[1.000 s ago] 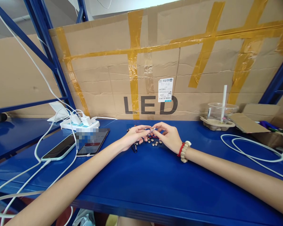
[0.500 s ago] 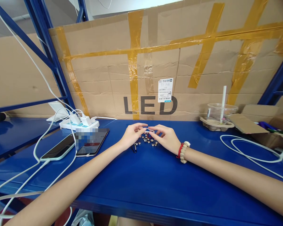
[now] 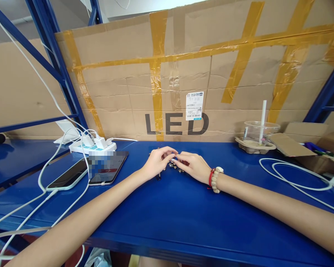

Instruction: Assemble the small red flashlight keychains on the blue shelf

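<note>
My left hand (image 3: 157, 162) and my right hand (image 3: 194, 167) meet fingertip to fingertip over the middle of the blue shelf top (image 3: 167, 215). Both pinch at a small whitish, shiny piece (image 3: 173, 159), mostly covered by the fingers, so its kind does not show. Several small round metal pieces (image 3: 179, 170) lie on the shelf beneath the fingertips, partly hidden. Beside the left hand lies a small dark item (image 3: 159, 177), also partly covered. A beaded bracelet (image 3: 216, 180) and a red cord (image 3: 210, 178) circle the right wrist.
Two phones (image 3: 68, 177) and a white power strip (image 3: 93, 147) with trailing cables stand to the left. A clear plastic cup (image 3: 252, 133) with a straw, a white cable (image 3: 289, 174) and an opened carton (image 3: 292, 144) are at the right. A large cardboard panel (image 3: 122, 100) rises behind.
The fingers of both hands have drawn closer together, covering more of the whitish piece and the metal pieces below. The view has shifted slightly.
</note>
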`<state>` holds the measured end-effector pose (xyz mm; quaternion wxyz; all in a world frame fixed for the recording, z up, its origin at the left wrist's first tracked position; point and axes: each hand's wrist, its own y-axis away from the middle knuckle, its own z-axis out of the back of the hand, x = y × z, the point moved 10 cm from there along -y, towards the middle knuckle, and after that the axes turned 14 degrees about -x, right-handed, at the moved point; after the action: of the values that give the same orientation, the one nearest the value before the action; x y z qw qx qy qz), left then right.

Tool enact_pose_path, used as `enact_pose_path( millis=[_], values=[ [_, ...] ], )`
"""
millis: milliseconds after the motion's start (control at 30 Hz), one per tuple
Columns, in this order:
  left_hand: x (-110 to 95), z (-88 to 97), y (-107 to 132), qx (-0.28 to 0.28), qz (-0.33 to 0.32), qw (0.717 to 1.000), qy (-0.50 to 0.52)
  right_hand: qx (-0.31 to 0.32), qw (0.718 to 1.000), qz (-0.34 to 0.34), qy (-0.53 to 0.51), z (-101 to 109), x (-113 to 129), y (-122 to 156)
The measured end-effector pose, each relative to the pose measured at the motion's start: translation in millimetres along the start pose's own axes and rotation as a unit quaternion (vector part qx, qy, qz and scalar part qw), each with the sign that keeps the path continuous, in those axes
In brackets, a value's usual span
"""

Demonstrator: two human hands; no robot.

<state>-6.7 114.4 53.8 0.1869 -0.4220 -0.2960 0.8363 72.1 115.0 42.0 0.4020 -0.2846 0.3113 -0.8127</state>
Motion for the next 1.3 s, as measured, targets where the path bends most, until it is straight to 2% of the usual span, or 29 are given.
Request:
enact_pose_path(
  millis=[233, 433, 567, 767, 933, 1300],
  values=[
    [0.6, -1.7, -0.5, 0.004, 0.005, 1.0, 0.019, -0.012, 0.999, 0.028, -0.011, 1.0, 2.6, -0.2],
    [-2.4, -1.9, -1.4, 0.006, 0.023, 0.998, 0.056, -0.062, 0.997, 0.036, -0.03, 9.6, 2.9, -2.0],
    [5.0, -4.8, -0.4, 0.01, 0.07, 0.99, 0.123, -0.098, 0.994, 0.023, -0.045, 16.4, -1.2, -2.5],
    [18.0, -5.0, 0.7, 0.002, 0.168, 0.962, 0.217, -0.135, 0.989, 0.01, -0.06, 24.3, -5.2, -2.3],
    [21.0, -3.1, 2.9, -0.002, 0.217, 0.954, 0.206, -0.128, 0.989, 0.035, -0.067, 23.4, 2.1, -1.7],
    [23.8, -10.3, 5.6, 0.041, 0.225, 0.948, 0.222, -0.12, 0.988, 0.074, -0.06, 22.0, 10.0, -1.3]
  ],
)
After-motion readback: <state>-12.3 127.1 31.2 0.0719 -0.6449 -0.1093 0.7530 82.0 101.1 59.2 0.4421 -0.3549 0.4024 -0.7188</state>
